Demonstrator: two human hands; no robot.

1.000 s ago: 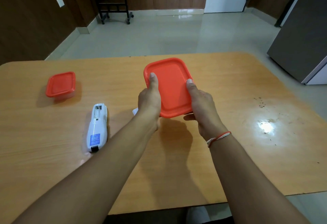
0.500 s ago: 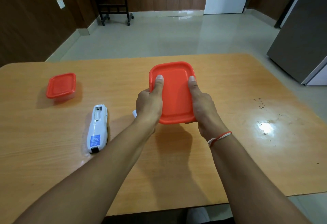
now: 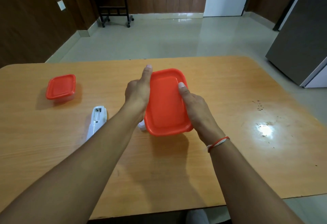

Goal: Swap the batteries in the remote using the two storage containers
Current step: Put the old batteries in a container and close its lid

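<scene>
Both hands hold a large container with an orange-red lid above the middle of the wooden table. My left hand grips its left edge, thumb stretched along the rim. My right hand grips the right edge, thumb on the lid. A white remote lies face down to the left, its battery bay uncovered; my left forearm hides its near end. A small white piece peeks out under the container. A second, smaller container with an orange-red lid stands shut at the far left.
A bright light reflection and dark specks mark the table's right side. Beyond the table's far edge is tiled floor, a grey cabinet at the right and a black wheeled stand at the back.
The large container has turned clockwise and tilted in my hands. My left thumb has slid up along its left rim and my right thumb has moved down its right side. The view has shifted slightly.
</scene>
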